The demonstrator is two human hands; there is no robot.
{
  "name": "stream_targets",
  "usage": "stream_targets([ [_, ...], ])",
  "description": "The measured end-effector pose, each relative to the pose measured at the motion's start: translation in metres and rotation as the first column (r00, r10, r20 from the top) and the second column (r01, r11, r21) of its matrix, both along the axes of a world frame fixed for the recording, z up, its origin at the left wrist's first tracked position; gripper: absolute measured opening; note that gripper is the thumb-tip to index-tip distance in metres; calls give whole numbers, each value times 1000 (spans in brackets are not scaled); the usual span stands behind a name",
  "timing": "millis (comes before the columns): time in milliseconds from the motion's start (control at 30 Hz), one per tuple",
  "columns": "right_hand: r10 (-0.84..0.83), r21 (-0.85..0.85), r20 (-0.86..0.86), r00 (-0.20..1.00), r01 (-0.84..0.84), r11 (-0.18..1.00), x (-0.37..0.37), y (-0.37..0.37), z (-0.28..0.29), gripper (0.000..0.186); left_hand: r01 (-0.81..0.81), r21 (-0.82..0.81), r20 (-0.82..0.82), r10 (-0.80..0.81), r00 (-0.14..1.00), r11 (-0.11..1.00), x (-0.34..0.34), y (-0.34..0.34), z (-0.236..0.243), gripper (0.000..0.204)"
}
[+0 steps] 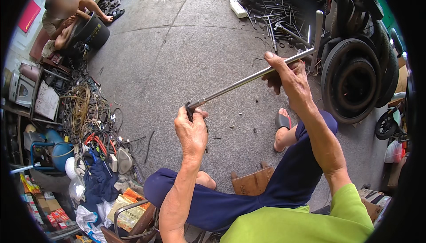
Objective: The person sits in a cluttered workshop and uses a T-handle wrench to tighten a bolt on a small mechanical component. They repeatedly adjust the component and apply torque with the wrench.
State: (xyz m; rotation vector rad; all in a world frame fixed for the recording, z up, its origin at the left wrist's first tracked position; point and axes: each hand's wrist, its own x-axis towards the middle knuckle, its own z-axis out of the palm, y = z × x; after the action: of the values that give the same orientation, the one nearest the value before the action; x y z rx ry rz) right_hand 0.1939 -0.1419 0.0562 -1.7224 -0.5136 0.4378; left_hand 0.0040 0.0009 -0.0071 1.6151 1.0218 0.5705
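A long silver T-handle wrench (239,81) slants in front of me, its crossbar (318,30) at the upper right. My right hand (290,81) holds the shaft near that crossbar, thumb along the top and fingers curled beneath. At the lower left end of the shaft, my left hand (191,130) is closed on a small black part (190,110). That part touches the wrench's end; most of it is hidden by my fingers, so its kind cannot be made out.
Cables and hoses (80,110) heap up on the left. Metal rods and tools (279,21) lie at the far right beside stacked tyres (350,81). A low wooden stool (253,181) stands between my legs. Another person sits far left by a black bucket (94,32).
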Motion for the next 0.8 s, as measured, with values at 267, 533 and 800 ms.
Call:
stream_targets([
  [267, 112, 73, -66, 991, -108, 992, 8, 3, -1, 43, 11, 63, 15, -12, 1000, 998, -2, -1, -7, 14],
  [533, 333, 231, -167, 928, -291, 928, 15, -4, -1, 28, 21, 25, -21, -20, 1000, 999, -7, 2, -7, 15],
  [800, 385, 277, -137, 913, -337, 900, 13, -4, -3, 28, 16, -24, 31, -15, 999, 1000, -8, 2, -8, 15],
])
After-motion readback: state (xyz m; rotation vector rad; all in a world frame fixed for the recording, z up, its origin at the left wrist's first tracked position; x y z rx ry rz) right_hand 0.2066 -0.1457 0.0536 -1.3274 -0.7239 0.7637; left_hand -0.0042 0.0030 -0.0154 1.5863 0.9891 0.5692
